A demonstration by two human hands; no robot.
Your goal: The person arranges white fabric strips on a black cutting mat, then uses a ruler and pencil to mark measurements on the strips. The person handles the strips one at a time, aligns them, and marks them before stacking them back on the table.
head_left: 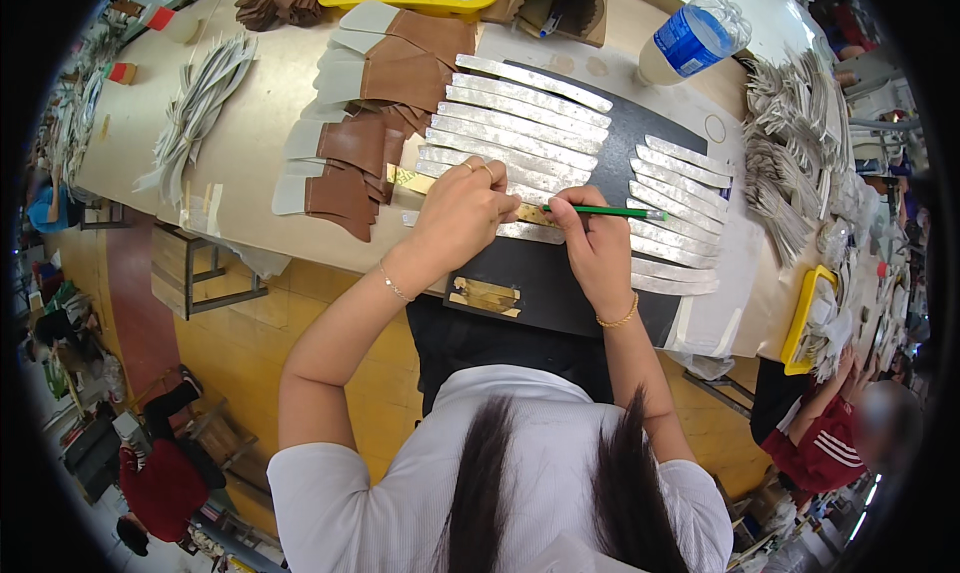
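Observation:
My right hand grips a slim green pencil, its tip end pointing left toward my other hand. My left hand has its fingers drawn together, pressing on a narrow yellowish strip that emerges on both sides of it. Rows of silvery-white strips lie side by side beneath and beyond my hands on a black board. A second group of silvery strips lies to the right. The exact contact of my left fingertips is partly hidden.
Brown and white cut pieces overlap at left. Bundled pale strips lie farther left, more at right. A bottle, a cardboard holder and a yellow tray stand at the back. A person in dark red sits at right.

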